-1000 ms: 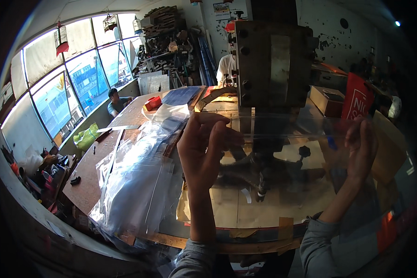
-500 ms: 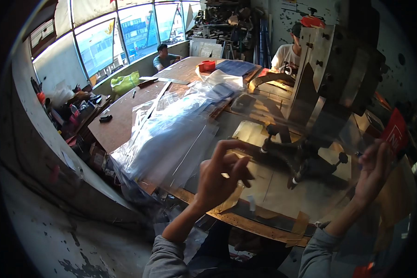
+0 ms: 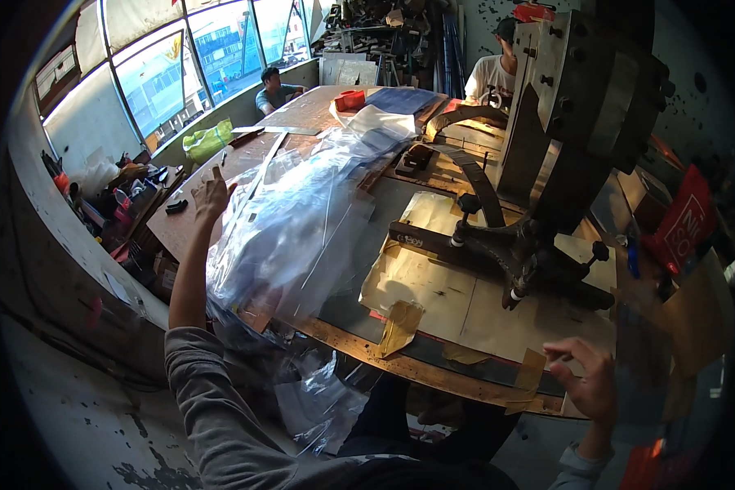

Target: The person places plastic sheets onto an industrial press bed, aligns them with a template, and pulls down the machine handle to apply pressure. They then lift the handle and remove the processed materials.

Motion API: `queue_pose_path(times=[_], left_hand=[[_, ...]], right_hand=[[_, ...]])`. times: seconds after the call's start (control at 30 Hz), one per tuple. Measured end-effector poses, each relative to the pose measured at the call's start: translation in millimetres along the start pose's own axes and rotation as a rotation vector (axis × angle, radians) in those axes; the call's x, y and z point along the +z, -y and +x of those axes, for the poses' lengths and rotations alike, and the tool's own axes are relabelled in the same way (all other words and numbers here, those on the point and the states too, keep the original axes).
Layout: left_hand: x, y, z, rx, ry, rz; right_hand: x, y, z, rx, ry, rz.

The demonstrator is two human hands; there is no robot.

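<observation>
My left hand (image 3: 211, 196) is raised at the left, beside the pile of clear plastic sheets (image 3: 278, 245) on the table. Its index finger points up, the thumb stands apart, and I see nothing held. My right hand (image 3: 588, 382) is over the table's near right edge with fingers bent and apart, and nothing shows in it. Ahead of it stands a dark metal press (image 3: 563, 122) with a dark bar (image 3: 433, 242) and screw knobs low over a pale board (image 3: 425, 282). Brown tape (image 3: 402, 322) sticks to the board's near edge.
A black object (image 3: 176, 207) lies at the table's left, and a red tape dispenser (image 3: 349, 100) farther back. A red bag (image 3: 684, 224) hangs at the right. One person (image 3: 274, 91) sits by the windows; another (image 3: 492, 75) is behind the press. Plastic (image 3: 318, 400) hangs below the table edge.
My left hand has moved far left, from before the press to beside the plastic pile. My right hand has come down and nearer, away from the red bag.
</observation>
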State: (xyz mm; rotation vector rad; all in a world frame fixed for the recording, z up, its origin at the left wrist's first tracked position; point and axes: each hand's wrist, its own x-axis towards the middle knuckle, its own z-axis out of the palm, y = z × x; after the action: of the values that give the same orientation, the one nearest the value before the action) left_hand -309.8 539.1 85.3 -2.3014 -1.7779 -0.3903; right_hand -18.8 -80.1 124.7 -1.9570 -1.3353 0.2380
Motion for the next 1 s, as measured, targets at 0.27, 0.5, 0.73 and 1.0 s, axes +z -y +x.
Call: queue_pose_path(times=[0.27,0.5,0.73,1.0], left_hand=[[-5.6,-145.5,-252.2,0.595,0.036,-0.524],[-19.1,-209.4,-389.9,0.756,0.08,-0.714],[-14.4,-230.5,-402.1,0.769,-0.1,-0.711],[16.9,-217.6,-405.5,0.802,-0.452,-0.767]], right_hand=[[-49.8,-114.9,-112.6,0.417,-0.618,-0.156],[-94.3,-217.2,-74.4,0.201,-0.364,-0.558],[-83.1,-266.1,-50.8,0.216,-0.451,-0.492],[-88.3,-278.8,-29.7,0.394,-0.218,-0.39]])
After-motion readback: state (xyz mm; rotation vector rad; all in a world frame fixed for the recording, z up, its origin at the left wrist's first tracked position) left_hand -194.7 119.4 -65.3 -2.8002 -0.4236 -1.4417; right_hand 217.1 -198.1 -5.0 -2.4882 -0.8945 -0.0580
